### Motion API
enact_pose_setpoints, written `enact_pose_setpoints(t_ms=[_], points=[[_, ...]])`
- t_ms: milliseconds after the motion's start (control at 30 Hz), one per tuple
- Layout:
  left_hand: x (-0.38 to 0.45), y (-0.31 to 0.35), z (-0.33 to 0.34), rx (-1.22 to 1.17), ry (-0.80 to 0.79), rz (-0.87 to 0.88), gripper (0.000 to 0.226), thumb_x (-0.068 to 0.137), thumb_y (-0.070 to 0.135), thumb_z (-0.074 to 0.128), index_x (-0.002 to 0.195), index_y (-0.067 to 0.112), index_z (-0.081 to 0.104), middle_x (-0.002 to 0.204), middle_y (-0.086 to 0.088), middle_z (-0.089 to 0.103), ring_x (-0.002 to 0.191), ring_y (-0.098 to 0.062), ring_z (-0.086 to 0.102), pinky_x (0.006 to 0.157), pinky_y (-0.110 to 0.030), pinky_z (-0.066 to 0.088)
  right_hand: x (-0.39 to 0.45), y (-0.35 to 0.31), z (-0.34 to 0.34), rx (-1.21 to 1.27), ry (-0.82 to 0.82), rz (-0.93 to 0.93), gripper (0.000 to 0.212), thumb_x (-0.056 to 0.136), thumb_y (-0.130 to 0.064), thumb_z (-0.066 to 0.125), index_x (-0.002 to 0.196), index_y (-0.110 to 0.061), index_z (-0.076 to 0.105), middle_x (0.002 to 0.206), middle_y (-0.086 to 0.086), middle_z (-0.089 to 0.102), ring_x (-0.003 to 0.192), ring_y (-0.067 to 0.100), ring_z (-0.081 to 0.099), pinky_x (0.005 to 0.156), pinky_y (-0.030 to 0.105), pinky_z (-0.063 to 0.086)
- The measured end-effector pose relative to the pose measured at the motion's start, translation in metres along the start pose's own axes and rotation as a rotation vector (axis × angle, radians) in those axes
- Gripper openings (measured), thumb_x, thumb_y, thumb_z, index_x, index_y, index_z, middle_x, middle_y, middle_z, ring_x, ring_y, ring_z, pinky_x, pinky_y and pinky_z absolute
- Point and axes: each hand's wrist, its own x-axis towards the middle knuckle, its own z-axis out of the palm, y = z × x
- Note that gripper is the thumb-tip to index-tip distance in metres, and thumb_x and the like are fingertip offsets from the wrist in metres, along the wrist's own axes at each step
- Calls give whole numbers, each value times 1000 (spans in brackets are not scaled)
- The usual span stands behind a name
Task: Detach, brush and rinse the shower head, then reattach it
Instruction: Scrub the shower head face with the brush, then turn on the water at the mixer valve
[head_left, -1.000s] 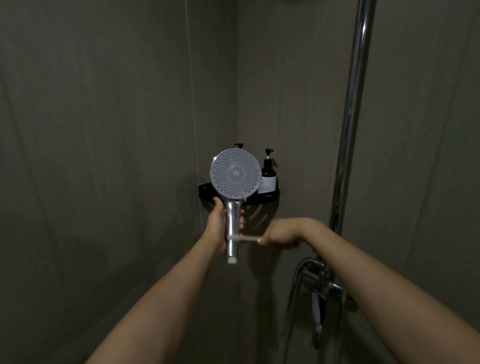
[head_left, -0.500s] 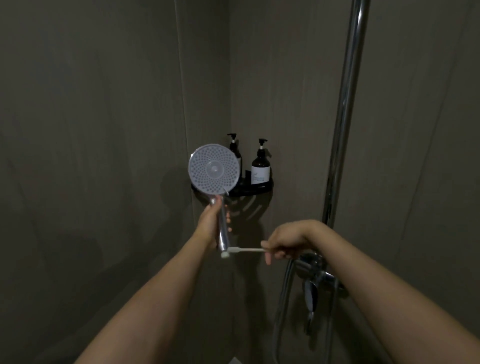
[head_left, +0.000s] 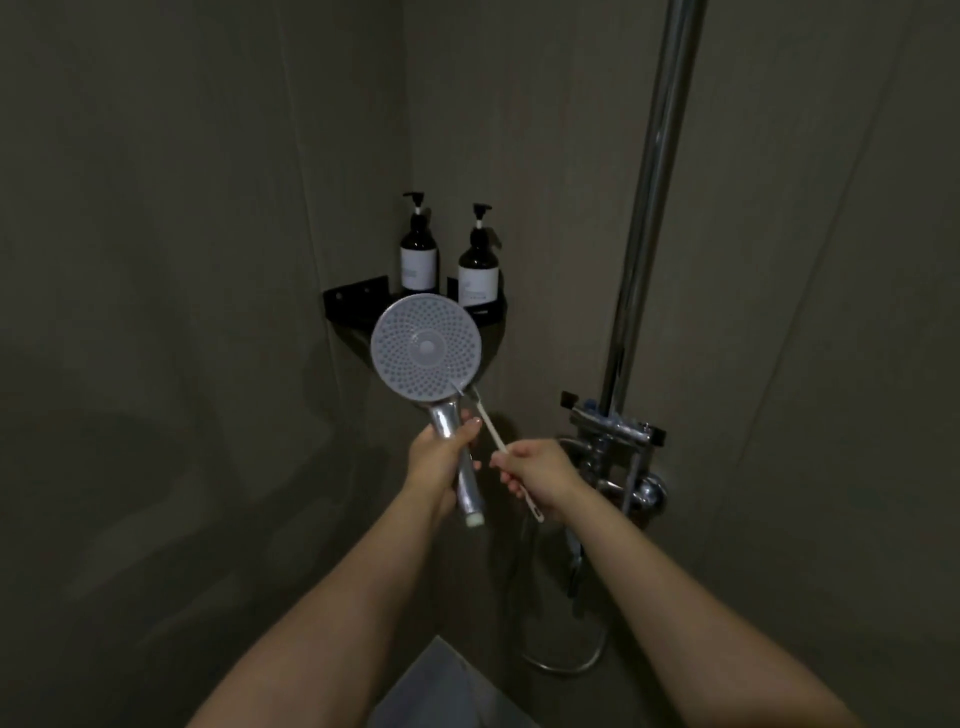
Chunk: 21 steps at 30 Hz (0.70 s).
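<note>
The brush (head_left: 488, 422) is now swinging up to the head's (head_left: 427, 346) lower rim, right hand (head_left: 535, 475) pinching it, left hand (head_left: 439, 460) gripping the handle (face toward the person, for scrubbing).

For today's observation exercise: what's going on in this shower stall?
A person's left hand grips the chrome handle of a detached round grey-faced shower head. The right hand holds a thin white toothbrush, its tip at the face's lower edge. Two dark pump bottles stand on a black corner shelf behind.
</note>
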Motion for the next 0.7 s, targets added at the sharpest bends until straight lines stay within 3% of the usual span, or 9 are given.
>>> enact_pose_setpoints(t_ms=[100, 267, 400, 500, 600, 700], points=[[3, -22, 2, -2, 28, -75, 13, 79, 8, 70, 84, 15, 61, 76, -6, 58, 64, -19, 57, 51, -28, 48, -2, 30, 3, -25, -10, 33, 27, 94, -8, 51, 69, -17, 59, 57, 0, 48, 44, 5, 40, 40, 11, 33], [6, -54, 4, 4, 58, -180, 13, 76, 6, 72, 78, 13, 61, 70, -10, 56, 61, -24, 55, 60, -35, 49, 2, 63, 3, -6, -36, 92, 29, 94, -9, 49, 69, -19, 60, 56, -1, 48, 42, 4, 41, 39, 12, 33], [2, -69, 9, 2, 34, -239, 16, 78, 5, 69, 90, 9, 59, 73, -8, 57, 61, -21, 57, 52, -29, 52, 1, 79, -4, 13, -86, 138, 25, 94, -10, 51, 71, -16, 59, 58, 1, 50, 39, 0, 45, 45, 16, 38], [2, -80, 14, 1, 50, -260, 18, 78, 4, 68, 92, 9, 59, 74, -8, 59, 62, -20, 59, 52, -28, 53, 4, 84, -15, -17, -106, 225, 21, 94, -16, 52, 75, -13, 61, 60, 0, 55, 45, 3, 50, 42, 11, 41], [6, -86, 18, 16, 54, -244, 15, 79, 1, 67, 89, 10, 59, 77, -8, 61, 69, -19, 60, 65, -30, 51, 29, 94, -36, 137, 273, 363, 26, 93, -25, 55, 71, -12, 55, 66, 5, 56, 46, 11, 54, 38, 18, 44], [11, -85, 22, 44, 16, -247, 16, 80, 2, 66, 91, 12, 60, 79, -6, 63, 74, -18, 62, 75, -33, 51, 50, 94, -63, 201, 578, 408, 24, 89, -28, 61, 84, -5, 58, 75, 10, 60, 57, 18, 58, 60, 32, 56]])
